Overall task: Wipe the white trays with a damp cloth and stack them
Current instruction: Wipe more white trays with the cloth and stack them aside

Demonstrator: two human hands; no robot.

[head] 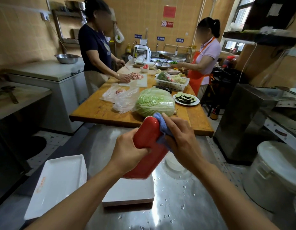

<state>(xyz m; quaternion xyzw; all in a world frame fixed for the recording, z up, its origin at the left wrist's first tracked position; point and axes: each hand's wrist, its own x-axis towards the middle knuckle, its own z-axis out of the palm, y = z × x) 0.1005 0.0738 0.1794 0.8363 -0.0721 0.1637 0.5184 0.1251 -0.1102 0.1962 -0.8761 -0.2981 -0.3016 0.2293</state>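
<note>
Tray in hand is showing its red underside, tilted up over the steel table, above the middle stack. Left hand is gripping its left long edge, fingers curled round the rim. Right hand is pressing a blue cloth against the right edge near the far corner, fingers wrapped over the cloth. Judgement: tray looks like rigid, light melamine; wet, so likely slippery; hold by the rim on the long side, thumb over the lip. Cloth is soft and bunching.

White tray stack is sitting directly beneath; a second stack of white trays is lying at the left table edge, right way up. Water droplets are scattered on the steel. Beyond, a wooden table is carrying a cabbage; two people are preparing food there.
</note>
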